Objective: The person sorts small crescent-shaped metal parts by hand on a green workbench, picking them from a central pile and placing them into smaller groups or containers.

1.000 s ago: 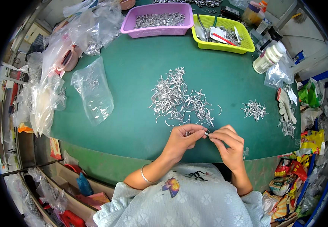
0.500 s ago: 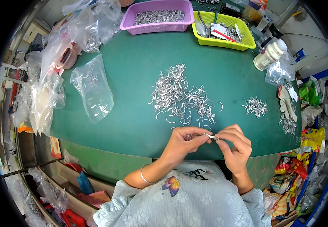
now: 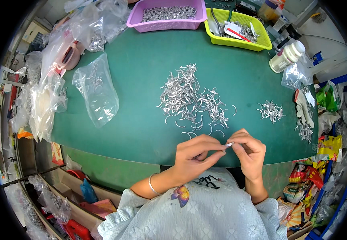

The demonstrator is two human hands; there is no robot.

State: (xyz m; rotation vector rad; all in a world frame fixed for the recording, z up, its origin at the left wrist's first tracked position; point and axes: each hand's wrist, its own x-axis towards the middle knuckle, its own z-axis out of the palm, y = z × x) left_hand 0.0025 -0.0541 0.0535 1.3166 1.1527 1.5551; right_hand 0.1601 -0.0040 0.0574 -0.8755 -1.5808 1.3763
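Near the front edge of the green table, my left hand [image 3: 195,154] and my right hand [image 3: 250,154] meet fingertip to fingertip. Between them is a small curved silver metal piece [image 3: 229,145], pinched by the thumb and forefinger of my right hand. The left thumb and fingertips close on its other end, partly hiding it. Just beyond my hands spreads a large pile of similar curved silver pieces [image 3: 181,94], with a few loose ones at its near side. A smaller pile [image 3: 271,111] of silver pieces lies to the right.
A purple basket [image 3: 167,26] of metal rings and a yellow-green basket [image 3: 237,42] with pliers and small parts stand at the back. A clear plastic bag [image 3: 97,92] lies left. At right are a white bottle [image 3: 287,57] and a glove [image 3: 303,108].
The metal piece has turned between my fingers and shifted slightly right. My left fingers have straightened and moved along with it; the piles look the same.
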